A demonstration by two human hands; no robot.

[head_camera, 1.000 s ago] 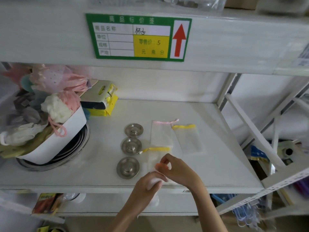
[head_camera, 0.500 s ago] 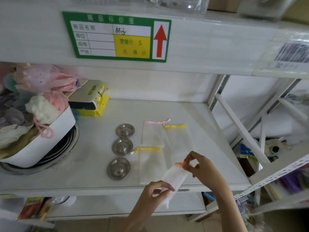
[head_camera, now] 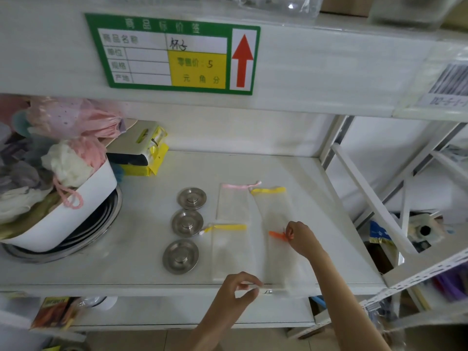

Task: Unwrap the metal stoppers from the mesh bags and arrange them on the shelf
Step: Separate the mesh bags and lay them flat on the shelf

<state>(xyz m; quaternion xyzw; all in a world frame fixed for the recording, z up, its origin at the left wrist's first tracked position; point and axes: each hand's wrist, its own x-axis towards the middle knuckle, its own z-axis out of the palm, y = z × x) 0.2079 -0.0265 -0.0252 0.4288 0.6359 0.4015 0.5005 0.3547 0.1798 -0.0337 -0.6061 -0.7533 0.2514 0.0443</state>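
Three round metal stoppers stand in a column on the white shelf (head_camera: 316,188): a far stopper (head_camera: 191,198), a middle stopper (head_camera: 187,222) and a near stopper (head_camera: 180,256). To their right lie empty white mesh bags: a pink-tied bag (head_camera: 234,201), a yellow-tied bag (head_camera: 274,203) and a second yellow-tied bag (head_camera: 231,252). An orange-tied mesh bag (head_camera: 283,259) lies flat along the front right. My right hand (head_camera: 301,236) pinches its orange drawstring end. My left hand (head_camera: 238,287) hovers at the shelf's front edge by the bag's lower end, thumb and fingers curled close together.
A white tub (head_camera: 68,219) full of cloths and bath puffs sits on stacked metal basins (head_camera: 106,214) at the left. Yellow packaged goods (head_camera: 144,153) lie behind it. The upper shelf edge bears a green price label (head_camera: 172,54). A white shelf frame (head_camera: 374,206) stands to the right.
The orange-tied bag went from being held up between both hands at the shelf front to lying flat on the shelf; my right hand moved forward onto the shelf with its drawstring end.
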